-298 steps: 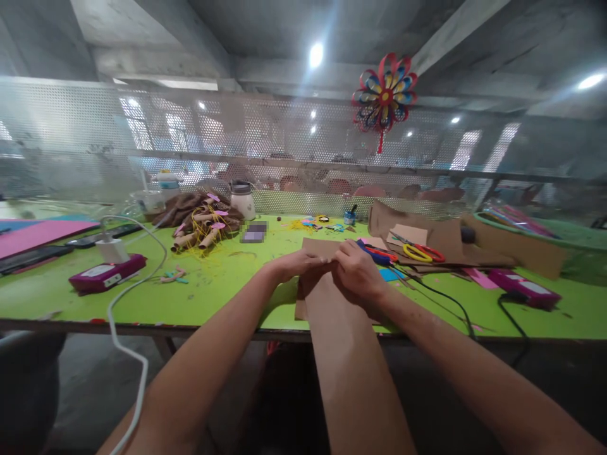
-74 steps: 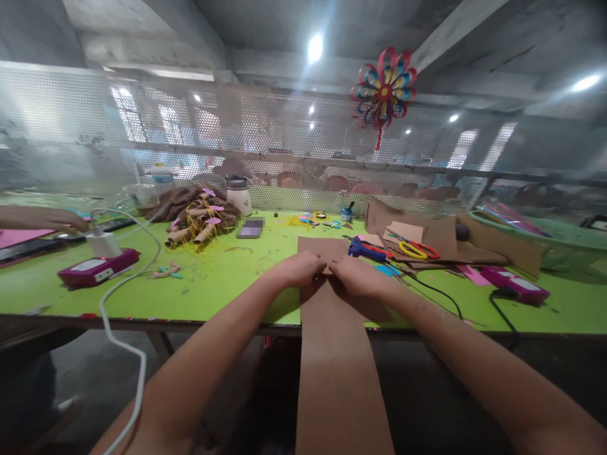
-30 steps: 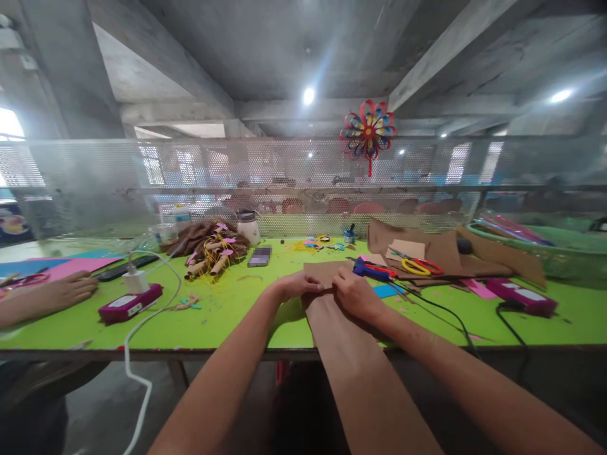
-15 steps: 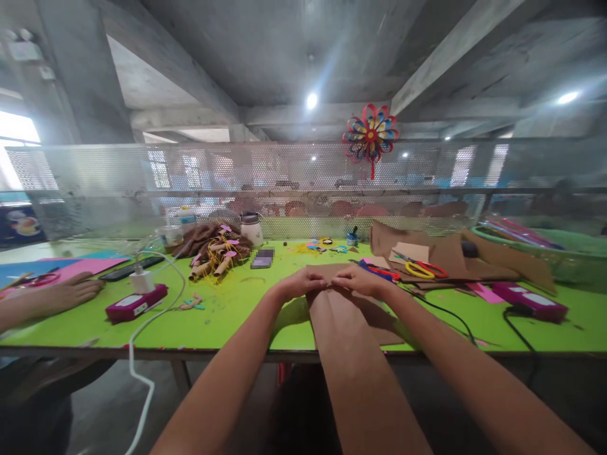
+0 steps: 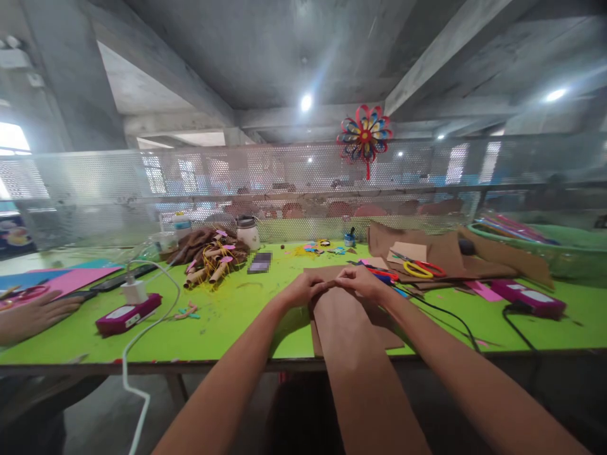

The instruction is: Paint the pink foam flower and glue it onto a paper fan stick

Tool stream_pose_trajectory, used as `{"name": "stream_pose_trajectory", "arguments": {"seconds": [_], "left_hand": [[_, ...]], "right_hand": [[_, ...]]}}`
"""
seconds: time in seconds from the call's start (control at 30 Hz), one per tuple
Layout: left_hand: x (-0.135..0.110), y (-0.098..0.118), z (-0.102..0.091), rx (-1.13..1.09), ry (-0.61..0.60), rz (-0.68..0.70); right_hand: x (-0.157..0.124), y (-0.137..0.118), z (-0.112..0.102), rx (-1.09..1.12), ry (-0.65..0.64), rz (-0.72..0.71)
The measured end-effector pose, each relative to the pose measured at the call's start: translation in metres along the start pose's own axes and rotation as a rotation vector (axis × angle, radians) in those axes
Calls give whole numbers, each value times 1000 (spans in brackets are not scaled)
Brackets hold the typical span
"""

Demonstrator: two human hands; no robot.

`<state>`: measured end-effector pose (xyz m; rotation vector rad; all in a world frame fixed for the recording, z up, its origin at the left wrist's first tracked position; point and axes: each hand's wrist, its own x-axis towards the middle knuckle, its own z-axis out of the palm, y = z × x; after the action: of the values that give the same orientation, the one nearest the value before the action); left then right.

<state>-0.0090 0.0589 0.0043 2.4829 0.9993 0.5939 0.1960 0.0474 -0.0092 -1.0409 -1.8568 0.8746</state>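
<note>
A long strip of brown paper (image 5: 353,354) runs from the table down toward me over the front edge. At its far end my left hand (image 5: 303,289) and my right hand (image 5: 363,282) pinch the paper close together, fingers bent over its edge. The pinched edge looks folded or rolled, though the fingers partly hide it. Beneath the strip, another flat piece of brown paper (image 5: 386,338) lies on the green table. Just right of my right hand are scissors with red and blue handles (image 5: 383,274) and scissors with yellow and red handles (image 5: 420,268).
At left sit a purple power strip (image 5: 128,314) with a white cable, and another person's hand (image 5: 45,316) near coloured paper. Brown craft pieces (image 5: 213,253), a jar (image 5: 247,232) and a phone (image 5: 260,263) stand behind. A green basket (image 5: 564,253) and second power strip (image 5: 528,298) are at right.
The view has shifted slightly. Both hands stay at the strip's far edge, their fingers a little more curled. The other person's hand has moved left.
</note>
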Motion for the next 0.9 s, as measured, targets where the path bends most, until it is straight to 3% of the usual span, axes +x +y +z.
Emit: {"name": "stream_pose_trajectory", "arguments": {"seconds": [0.27, 0.53, 0.9], "left_hand": [[-1, 2, -1, 13, -38, 23], [-5, 8, -6, -104, -101, 2], [-4, 2, -7, -123, -64, 0]], "right_hand": [[-6, -9, -2, 50, -111, 29], [-3, -1, 0, 74, -73, 53], [4, 7, -1, 179, 63, 65]]}}
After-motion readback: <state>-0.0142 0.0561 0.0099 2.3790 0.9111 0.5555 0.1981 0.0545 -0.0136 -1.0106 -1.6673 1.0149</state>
